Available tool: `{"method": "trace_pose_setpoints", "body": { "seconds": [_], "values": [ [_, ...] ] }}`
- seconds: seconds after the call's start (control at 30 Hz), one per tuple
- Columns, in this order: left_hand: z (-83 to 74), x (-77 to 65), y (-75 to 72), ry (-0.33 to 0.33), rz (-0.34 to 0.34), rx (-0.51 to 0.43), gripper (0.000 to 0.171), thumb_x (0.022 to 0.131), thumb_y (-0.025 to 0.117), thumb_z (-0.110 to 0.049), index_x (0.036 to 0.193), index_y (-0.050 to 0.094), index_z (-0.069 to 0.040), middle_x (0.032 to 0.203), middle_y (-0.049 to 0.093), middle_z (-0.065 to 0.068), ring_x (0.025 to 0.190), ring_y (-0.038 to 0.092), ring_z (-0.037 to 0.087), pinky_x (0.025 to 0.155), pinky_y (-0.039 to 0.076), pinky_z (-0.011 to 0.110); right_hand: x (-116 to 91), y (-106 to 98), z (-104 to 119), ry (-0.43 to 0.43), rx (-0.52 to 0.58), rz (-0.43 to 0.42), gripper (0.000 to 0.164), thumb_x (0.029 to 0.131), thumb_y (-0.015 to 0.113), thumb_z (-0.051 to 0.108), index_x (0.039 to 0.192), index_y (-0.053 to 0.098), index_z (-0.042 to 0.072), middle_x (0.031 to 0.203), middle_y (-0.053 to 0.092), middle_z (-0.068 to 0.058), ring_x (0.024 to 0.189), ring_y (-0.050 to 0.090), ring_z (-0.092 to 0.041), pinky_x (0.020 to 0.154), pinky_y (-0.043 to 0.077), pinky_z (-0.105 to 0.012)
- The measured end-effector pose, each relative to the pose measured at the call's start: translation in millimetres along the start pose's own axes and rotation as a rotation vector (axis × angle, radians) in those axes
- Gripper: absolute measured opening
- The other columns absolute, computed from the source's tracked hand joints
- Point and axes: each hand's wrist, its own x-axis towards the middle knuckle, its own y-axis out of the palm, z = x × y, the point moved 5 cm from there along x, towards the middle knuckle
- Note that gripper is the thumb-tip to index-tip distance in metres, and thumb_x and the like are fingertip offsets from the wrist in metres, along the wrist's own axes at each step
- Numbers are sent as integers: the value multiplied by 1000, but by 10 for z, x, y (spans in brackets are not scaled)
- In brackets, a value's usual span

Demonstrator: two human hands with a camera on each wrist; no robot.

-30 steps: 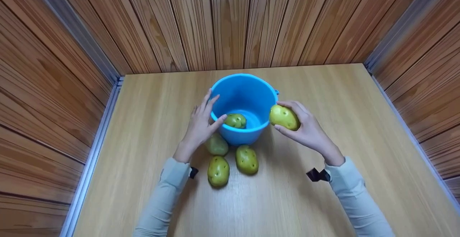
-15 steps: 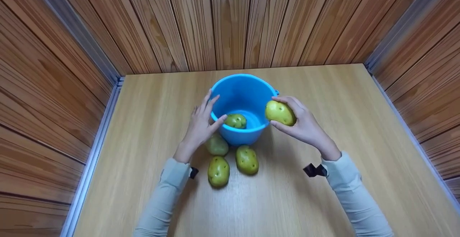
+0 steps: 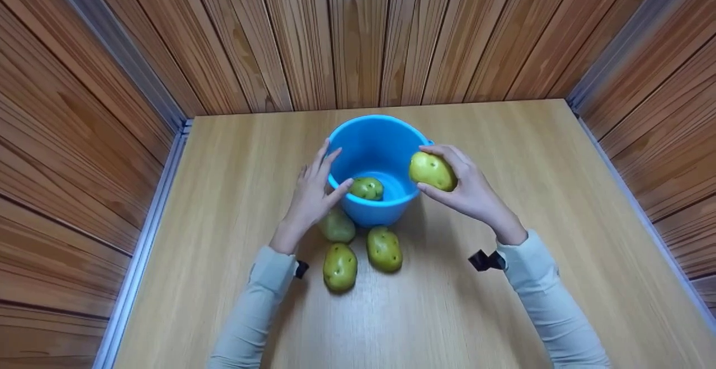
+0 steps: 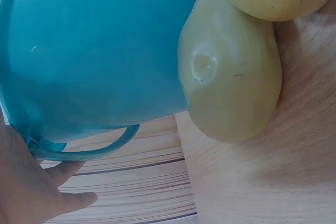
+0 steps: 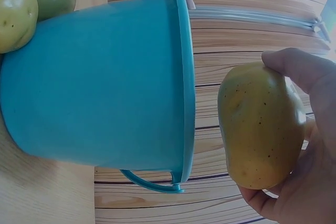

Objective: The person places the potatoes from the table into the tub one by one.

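My right hand (image 3: 469, 194) grips a yellow-green potato (image 3: 432, 171) between thumb and fingers, at the right side of the blue bucket's rim in the head view. The right wrist view shows this potato (image 5: 262, 124) raised above the rim level, outside the upright bucket (image 5: 105, 82). One potato (image 3: 366, 188) lies inside the bucket (image 3: 386, 212). My left hand (image 3: 310, 198) rests at the bucket's left rim with fingers spread and fairly straight, the thumb over the near edge. In the left wrist view, its fingers are beside the bucket's handle (image 4: 100, 151).
In front of the bucket lie three more potatoes: one partly hidden (image 3: 337, 225) by the left hand, one at the near left (image 3: 340, 267) and one to the right (image 3: 385, 249). Wood-plank walls (image 3: 358, 39) enclose the wooden table (image 3: 436, 313) behind and at both sides.
My right hand has carried the potato slightly left and away from me, closer over the bucket's right rim. The left hand, the bucket and the other potatoes have stayed put.
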Motion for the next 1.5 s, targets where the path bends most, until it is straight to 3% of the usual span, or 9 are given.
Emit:
{"method": "trace_pose_setpoints", "body": {
  "seconds": [0.47,0.83,1.5],
  "values": [
    [-10,-3,-31,-3,-1,13,68,88,42,-62,147,18,-36,156,-1,-12,142,16,22,109,13,60,99,37,34,-6,-3,25,61,79,72,35,133,44,31,129,48,3,112,46,-16,83,46,-40],
    [-2,-3,-29,-19,-4,-2,69,88,42,-62,147,20,-35,156,1,-13,142,16,20,111,8,58,201,112,57,-50,-17,48,60,81,70,38,134,44,26,130,48,0,112,47,-17,83,46,-40],
    [-14,-14,-8,-15,-15,13,69,88,42,-63,147,20,-35,156,1,-13,142,17,20,111,10,56,358,192,122,-104,-62,75,60,81,69,40,133,46,24,132,49,0,117,46,-20,89,46,-45]
  ]
}}
